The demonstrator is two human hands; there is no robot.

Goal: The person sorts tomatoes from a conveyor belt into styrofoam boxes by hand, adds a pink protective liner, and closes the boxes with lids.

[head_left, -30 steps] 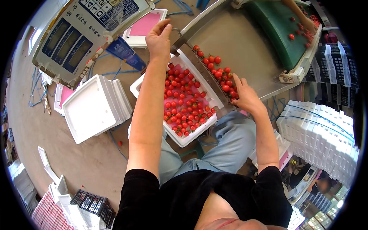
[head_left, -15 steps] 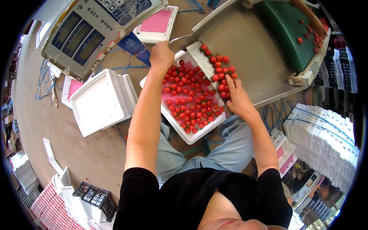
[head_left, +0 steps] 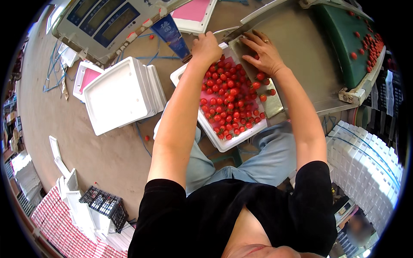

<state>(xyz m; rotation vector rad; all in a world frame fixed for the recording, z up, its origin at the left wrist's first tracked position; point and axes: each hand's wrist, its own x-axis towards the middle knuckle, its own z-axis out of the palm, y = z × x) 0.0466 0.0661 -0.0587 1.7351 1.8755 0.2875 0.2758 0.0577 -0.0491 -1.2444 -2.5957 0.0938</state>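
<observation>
My left hand [head_left: 206, 48] is closed round the end of a thin metal handle [head_left: 226, 30] on the near left corner of a metal tray [head_left: 297, 64]. My right hand [head_left: 266, 56] lies with fingers spread over the tray's left lip. A few cherry tomatoes [head_left: 263, 98] are on the lip, under and beside its thumb and wrist. Just below that lip, a white box [head_left: 223, 146] with pink lining sits at my lap. Many red cherry tomatoes [head_left: 230, 92] with green stems cover its bottom. My left forearm hides part of the box's left side.
A scale with display windows [head_left: 116, 26] stands at upper left. Stacked white trays [head_left: 118, 94] are at left. More tomatoes lie on a green surface [head_left: 335, 43] beyond the metal tray. Strapped white boxes [head_left: 365, 159] stand at right, with a blurred person [head_left: 359, 230] below them.
Most tomatoes that lined the tray's lip are gone from it, and the box looks fuller. My right hand has moved to the lip's far part, its fingers spreading. The view has shifted.
</observation>
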